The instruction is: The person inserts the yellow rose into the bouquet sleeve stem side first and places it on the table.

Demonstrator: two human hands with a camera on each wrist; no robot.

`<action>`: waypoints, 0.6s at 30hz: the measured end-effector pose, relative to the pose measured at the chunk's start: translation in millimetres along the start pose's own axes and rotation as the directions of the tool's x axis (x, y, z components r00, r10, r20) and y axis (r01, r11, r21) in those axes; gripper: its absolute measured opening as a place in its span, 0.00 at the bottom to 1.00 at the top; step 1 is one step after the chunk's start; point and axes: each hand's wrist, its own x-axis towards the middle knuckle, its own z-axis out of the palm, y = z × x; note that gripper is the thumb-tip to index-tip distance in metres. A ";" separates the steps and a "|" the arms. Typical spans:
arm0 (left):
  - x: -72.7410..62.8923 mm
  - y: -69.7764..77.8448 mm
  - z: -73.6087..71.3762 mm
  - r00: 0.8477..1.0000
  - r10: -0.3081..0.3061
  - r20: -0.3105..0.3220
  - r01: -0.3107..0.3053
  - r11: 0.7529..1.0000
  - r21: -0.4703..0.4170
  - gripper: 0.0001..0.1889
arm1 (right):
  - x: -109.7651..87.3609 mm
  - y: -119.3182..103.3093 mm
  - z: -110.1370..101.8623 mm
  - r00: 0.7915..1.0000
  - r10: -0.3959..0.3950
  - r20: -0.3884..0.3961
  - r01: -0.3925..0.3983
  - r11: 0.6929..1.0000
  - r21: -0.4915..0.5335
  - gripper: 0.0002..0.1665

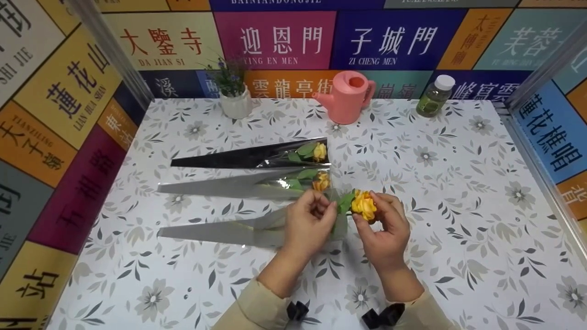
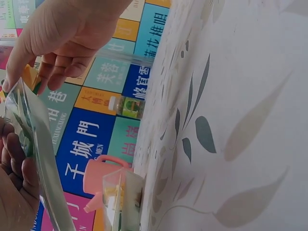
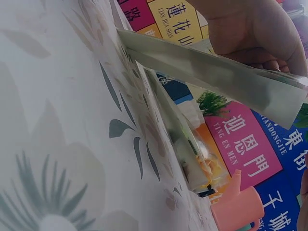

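My right hand (image 1: 387, 231) pinches the bloom of a yellow rose (image 1: 363, 205), which sticks out past the open end of a grey-and-clear flower sleeve (image 1: 211, 233). My left hand (image 1: 308, 222) grips that sleeve near its wide end, just below the green leaves (image 1: 345, 201). In the left wrist view the sleeve (image 2: 45, 163) stands tilted, the rose (image 2: 31, 76) at its top between the right hand's fingers. The right wrist view shows the sleeve (image 3: 226, 72) lifted off the table at its wide end. My left palm hides part of the stem.
Beyond the hands lie a grey sleeve (image 1: 206, 187) and a black sleeve (image 1: 220, 156), each holding a yellow rose. Along the back edge stand a potted plant (image 1: 235, 101), a pink watering can (image 1: 346, 103) and a white-capped bottle (image 1: 433, 98). Printed panels (image 1: 275, 39) wall the table.
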 end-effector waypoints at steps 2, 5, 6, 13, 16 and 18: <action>-0.2 0.0 -0.2 1.000 0.010 0.004 -0.010 1.000 0.002 0.09 | -0.7 -0.1 0.3 1.000 0.011 0.005 -0.010 1.000 -0.015 0.30; -0.1 1.1 -0.9 1.000 0.026 0.009 -0.026 1.000 0.011 0.09 | -1.5 0.0 0.9 0.999 0.026 0.022 -0.025 0.999 -0.033 0.30; 0.0 1.4 -1.0 0.999 0.032 0.010 -0.033 0.999 0.014 0.09 | -1.7 -0.1 1.0 0.999 0.036 0.033 -0.035 0.999 -0.035 0.31; -0.5 1.4 -0.9 0.999 0.050 0.002 -0.050 0.998 0.049 0.09 | -1.4 -1.3 1.4 0.991 0.039 0.129 -0.039 0.999 -0.003 0.30; -0.6 0.5 -0.7 0.999 0.051 -0.001 -0.051 0.997 0.061 0.09 | -1.4 1.4 1.2 0.988 -0.006 0.152 0.004 1.000 0.014 0.30; -0.3 -0.1 -0.5 0.998 0.058 -0.001 -0.058 0.996 0.066 0.09 | -1.8 3.5 1.2 0.987 -0.025 0.160 0.023 1.000 0.014 0.29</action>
